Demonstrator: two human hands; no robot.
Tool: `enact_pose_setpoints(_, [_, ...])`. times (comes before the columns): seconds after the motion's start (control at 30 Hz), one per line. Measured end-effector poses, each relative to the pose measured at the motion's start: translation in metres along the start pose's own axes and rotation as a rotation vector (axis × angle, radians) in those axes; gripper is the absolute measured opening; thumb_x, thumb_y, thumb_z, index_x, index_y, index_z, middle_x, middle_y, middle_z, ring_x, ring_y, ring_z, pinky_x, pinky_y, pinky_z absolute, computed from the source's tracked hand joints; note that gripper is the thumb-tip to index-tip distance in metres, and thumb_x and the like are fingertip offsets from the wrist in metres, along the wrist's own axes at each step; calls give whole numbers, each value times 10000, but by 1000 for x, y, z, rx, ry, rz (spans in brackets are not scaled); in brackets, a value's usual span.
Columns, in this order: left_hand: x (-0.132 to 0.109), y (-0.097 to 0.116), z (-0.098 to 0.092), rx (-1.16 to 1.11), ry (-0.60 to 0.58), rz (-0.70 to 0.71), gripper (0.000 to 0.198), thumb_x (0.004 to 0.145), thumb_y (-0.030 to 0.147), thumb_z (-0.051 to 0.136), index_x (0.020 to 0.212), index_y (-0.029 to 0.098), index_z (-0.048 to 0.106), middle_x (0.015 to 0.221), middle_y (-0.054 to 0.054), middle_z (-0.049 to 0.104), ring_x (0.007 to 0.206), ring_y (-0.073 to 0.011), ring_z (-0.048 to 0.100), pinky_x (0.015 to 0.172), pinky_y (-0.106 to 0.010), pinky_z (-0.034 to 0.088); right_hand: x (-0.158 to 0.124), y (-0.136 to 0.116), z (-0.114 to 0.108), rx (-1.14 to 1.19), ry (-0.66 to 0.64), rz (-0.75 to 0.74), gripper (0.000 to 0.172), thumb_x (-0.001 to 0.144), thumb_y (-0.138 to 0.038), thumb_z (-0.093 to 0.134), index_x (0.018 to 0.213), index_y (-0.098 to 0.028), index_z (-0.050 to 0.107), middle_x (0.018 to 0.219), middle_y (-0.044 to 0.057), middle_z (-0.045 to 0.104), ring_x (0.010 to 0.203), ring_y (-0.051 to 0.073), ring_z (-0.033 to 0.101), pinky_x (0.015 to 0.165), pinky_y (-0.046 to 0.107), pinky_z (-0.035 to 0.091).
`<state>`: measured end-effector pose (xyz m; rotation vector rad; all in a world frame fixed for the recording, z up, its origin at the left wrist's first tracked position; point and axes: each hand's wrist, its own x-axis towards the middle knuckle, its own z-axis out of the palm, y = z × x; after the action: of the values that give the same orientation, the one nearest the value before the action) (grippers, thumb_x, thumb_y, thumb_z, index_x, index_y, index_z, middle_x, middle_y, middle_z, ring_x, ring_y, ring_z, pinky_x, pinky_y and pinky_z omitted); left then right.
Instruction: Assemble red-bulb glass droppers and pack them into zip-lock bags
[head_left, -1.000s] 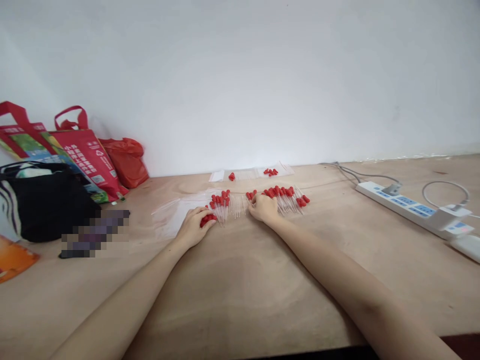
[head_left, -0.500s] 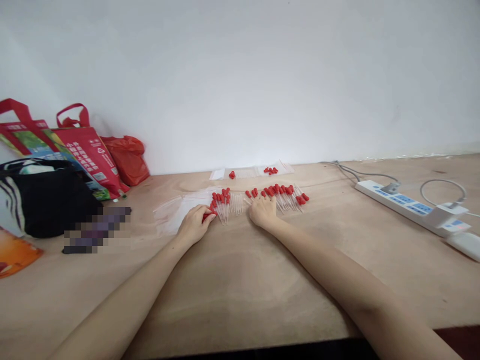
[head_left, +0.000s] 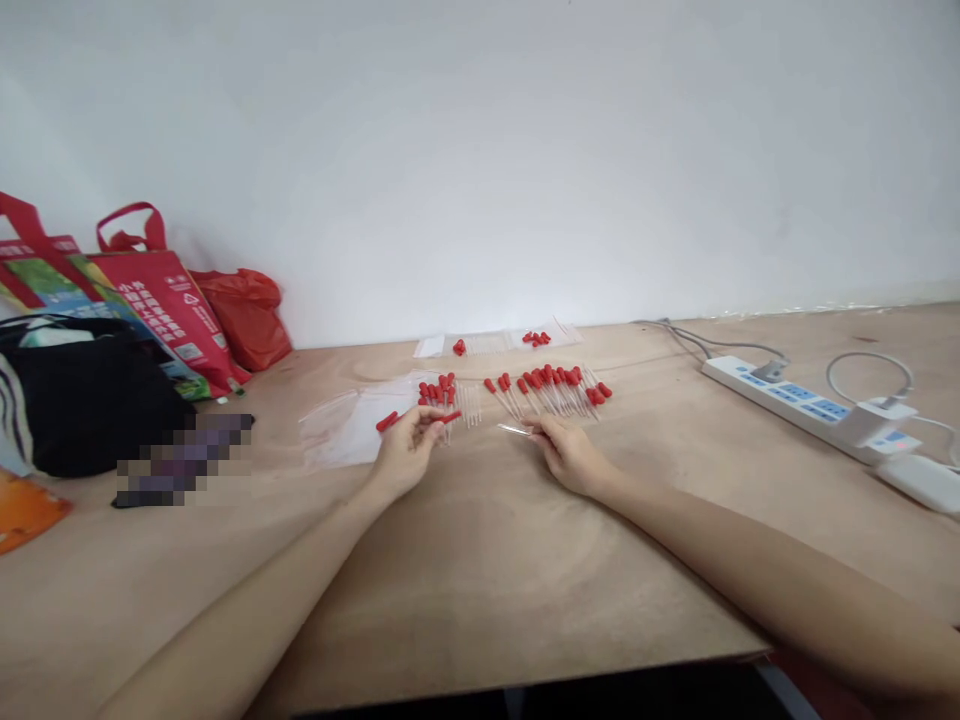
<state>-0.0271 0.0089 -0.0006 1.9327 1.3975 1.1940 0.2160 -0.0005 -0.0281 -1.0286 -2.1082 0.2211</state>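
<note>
My left hand [head_left: 409, 448] is closed, with a red rubber dropper bulb [head_left: 450, 416] pinched between thumb and fingers and its end pointing right. Another red bulb [head_left: 387, 421] shows just left of those fingers; whether it is held or lies on the plastic bag cannot be made out. Opposite, my right hand [head_left: 574, 452] pinches a clear glass dropper tube [head_left: 514, 430], one end pointing left toward the bulb, a gap apart. Beyond my right hand lies a row of red-topped droppers [head_left: 555, 385]. A smaller bunch of red-topped droppers [head_left: 436, 388] lies beside several bare tubes [head_left: 470, 404].
Clear plastic bags [head_left: 352, 425] lie left of the droppers. Against the wall, another bag [head_left: 491, 343] carries bulbs and tubes. At left stand shopping bags [head_left: 169, 310] and a black bag [head_left: 90, 400]. A white power strip [head_left: 795, 400] with cables lies at right.
My right hand has drawn back from the row toward me, now with a glass tube in its fingers. The left hand has shifted right and lifted, its red bulb turned toward the tube.
</note>
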Motion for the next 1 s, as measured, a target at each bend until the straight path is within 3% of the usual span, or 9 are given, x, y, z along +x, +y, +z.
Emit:
enact_pose_setpoints(0.13, [-12,7,25,-168,-176,-58,259,778,264,469,996,133,519,850,-71,645,725,-156,625,731,-326,512,-3,-7,-6,44,11,-12,248,834,-163,348,977,-169,550,832,73,581,762,153,539,690,283,420])
enact_pose_setpoints(0.23, [-15,10,31,-225,-226,-56,245,790,272,469,981,140,546,947,-79,637,777,-159,632,770,-332,514,-1,-10,-4,53,10,-24,238,834,-161,356,937,-166,570,807,66,577,741,146,537,669,273,426])
enact_pose_setpoints(0.53, [-15,11,32,-287,-232,-78,230,789,246,486,977,136,559,962,-72,631,810,-160,629,779,-327,521,0,-14,-2,62,-11,-43,230,837,-166,379,954,-161,577,789,61,572,735,145,524,664,268,418])
enact_pose_setpoints(0.63, [-16,14,34,-277,-238,-102,254,768,250,524,996,145,565,848,-50,652,743,-153,631,723,-304,529,0,-15,-2,40,-38,-53,229,839,-168,386,959,-166,581,767,52,575,718,141,522,660,267,405])
enact_pose_setpoints(0.73, [-17,16,35,-215,-243,-109,276,759,274,536,989,131,587,630,-11,621,565,-118,588,564,-239,508,0,-16,0,26,-57,-61,235,843,-188,397,985,-175,584,736,40,574,695,136,519,661,270,385])
enact_pose_setpoints(0.83, [-16,16,36,-147,-194,-40,269,766,310,511,933,128,618,579,6,564,466,-87,501,451,-201,426,0,-16,0,45,-76,-68,242,848,-220,408,1003,-192,592,714,29,574,667,129,512,657,270,363])
enact_pose_setpoints(1.0, [-18,15,34,-40,-129,155,229,786,309,479,853,154,634,731,-25,563,564,-101,500,507,-215,408,1,-12,-1,43,-133,-86,248,852,-253,413,996,-204,609,701,16,578,637,119,504,684,287,320])
